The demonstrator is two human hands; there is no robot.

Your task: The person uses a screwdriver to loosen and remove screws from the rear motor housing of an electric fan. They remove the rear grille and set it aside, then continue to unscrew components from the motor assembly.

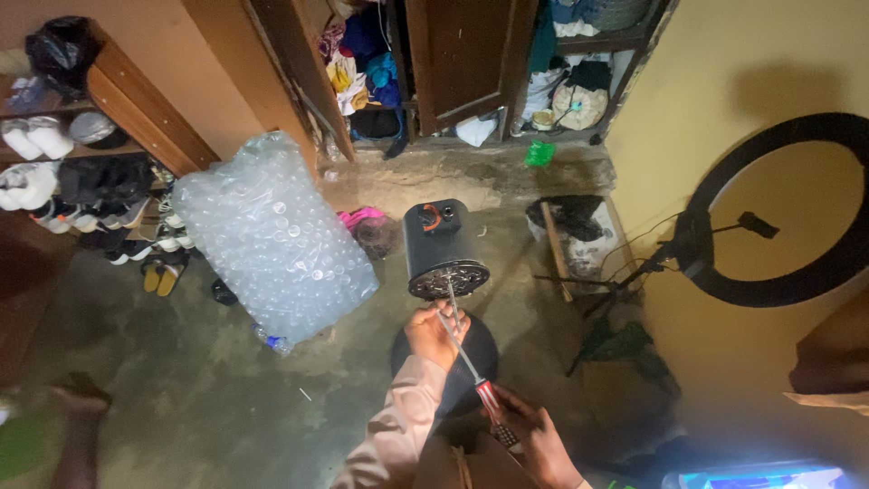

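The left hand point(436, 333) is reaching forward with its fingers curled around the thin metal shaft of a screwdriver point(463, 349), near the middle of the shaft, so its grip is closed on the tool. The right hand point(529, 435) is sitting low at the bottom edge of the view, wrapped shut on the screwdriver's red-and-black handle. The shaft is slanting up and away from the person, and its tip is meeting the round, patterned underside of a black drum point(441, 249), a cylinder lying tilted on the floor with that face turned toward the camera and an orange fitting showing on its far end. Under the hands a dark round disc point(480, 349) is lying flat, partly hidden by the left sleeve. Just left of the drum, a big clear bag of plastic bottles point(272, 237) is standing, its lower corner close to the disc. The concrete floor point(199, 389) is lying open to the lower left, while to the right a ring light point(786, 210) on a stand is crowding the yellow wall. Shoe shelves point(86, 177) are lining the far left edge, and an open wardrobe point(462, 63) is filling the top.
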